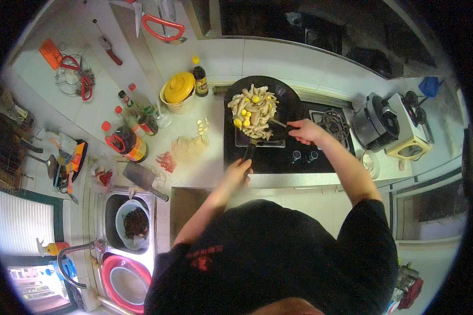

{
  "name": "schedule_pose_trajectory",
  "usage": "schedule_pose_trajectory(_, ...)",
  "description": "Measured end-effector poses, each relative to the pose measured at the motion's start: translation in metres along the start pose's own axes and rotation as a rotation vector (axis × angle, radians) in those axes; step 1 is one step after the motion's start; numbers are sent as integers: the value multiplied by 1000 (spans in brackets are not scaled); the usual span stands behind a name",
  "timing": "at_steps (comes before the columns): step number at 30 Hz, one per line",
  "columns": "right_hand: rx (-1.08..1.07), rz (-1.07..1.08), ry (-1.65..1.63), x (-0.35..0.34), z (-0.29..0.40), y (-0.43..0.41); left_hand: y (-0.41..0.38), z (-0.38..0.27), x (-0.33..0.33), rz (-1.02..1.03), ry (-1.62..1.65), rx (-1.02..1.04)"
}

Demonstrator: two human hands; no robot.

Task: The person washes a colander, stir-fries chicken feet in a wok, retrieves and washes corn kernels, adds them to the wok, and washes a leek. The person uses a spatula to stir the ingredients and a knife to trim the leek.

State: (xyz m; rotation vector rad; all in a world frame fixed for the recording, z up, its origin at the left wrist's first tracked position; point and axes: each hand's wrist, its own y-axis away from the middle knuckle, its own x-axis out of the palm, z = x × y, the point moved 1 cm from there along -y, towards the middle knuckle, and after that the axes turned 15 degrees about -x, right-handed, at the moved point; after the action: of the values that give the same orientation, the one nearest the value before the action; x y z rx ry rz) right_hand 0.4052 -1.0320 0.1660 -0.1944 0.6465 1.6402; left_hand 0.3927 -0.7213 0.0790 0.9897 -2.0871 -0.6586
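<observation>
A black wok (291,96) sits on the left burner of the black gas stove, tilted towards the left. My left hand (239,173) is closed around its dark handle (250,149). In my right hand (306,131) is the dark handle of a spatula (278,123), whose blade is hidden among the food. Pale chicken feet (249,103) fill the wok's left side, mixed with several round yellow pieces (246,113) that I cannot identify for certain.
Left of the stove lie pale shreds (189,149), garlic cloves (202,126), red pieces (165,161) and a cleaver (144,180). Sauce bottles (127,142) and a yellow-lidded pot (178,92) stand behind. A sink (153,220) is at left; a cooker (372,122) stands right.
</observation>
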Motion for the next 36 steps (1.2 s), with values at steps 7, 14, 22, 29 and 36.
schedule_pose_trajectory(7, -448, -155, 928, -1, 27, 34, 2, 2, -2, -15, 70, 0)
schedule_pose_trajectory(14, -226, 44, 1295, -54, 119, 77, 1, 1, -5, 16, 32, 5)
schedule_pose_trajectory(22, 106, 408, 453, -59, 60, 22, -2, 0, -5, -7, 11, 5)
schedule_pose_trajectory(29, -20, -30, 65, 2, 30, 17, 0, -3, -2, -11, 38, -1)
schedule_pose_trajectory(36, -31, 7, 383, -20, 75, 53, 0, 0, -6, -2, 19, 8)
